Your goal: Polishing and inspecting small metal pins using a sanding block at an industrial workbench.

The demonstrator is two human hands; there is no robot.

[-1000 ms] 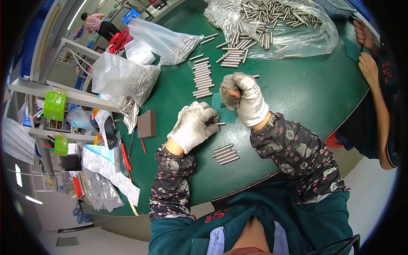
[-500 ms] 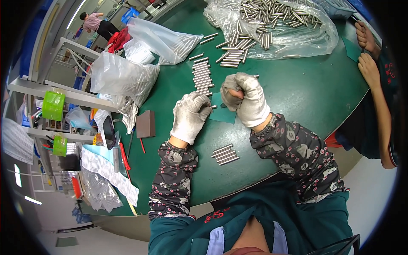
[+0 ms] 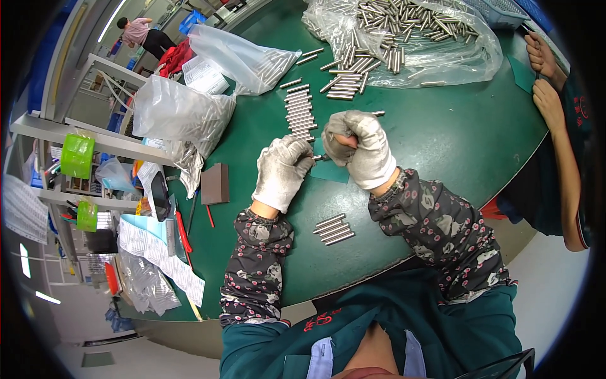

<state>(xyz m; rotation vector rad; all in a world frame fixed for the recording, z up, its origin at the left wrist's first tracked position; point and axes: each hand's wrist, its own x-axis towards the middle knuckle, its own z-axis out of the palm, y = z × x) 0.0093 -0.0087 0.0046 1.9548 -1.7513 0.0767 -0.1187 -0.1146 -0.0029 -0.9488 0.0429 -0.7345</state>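
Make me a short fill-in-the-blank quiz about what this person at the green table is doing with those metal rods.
1. Both hands wear ____ work gloves.
2. The left hand and the right hand meet over a small metal rod above the ____ table.
3. A small group of finished-looking rods lies on the table ____ the two forearms.
4. The big heap of rods at the far side lies on a clear ____ bag.

Missing words: white; green; between; plastic
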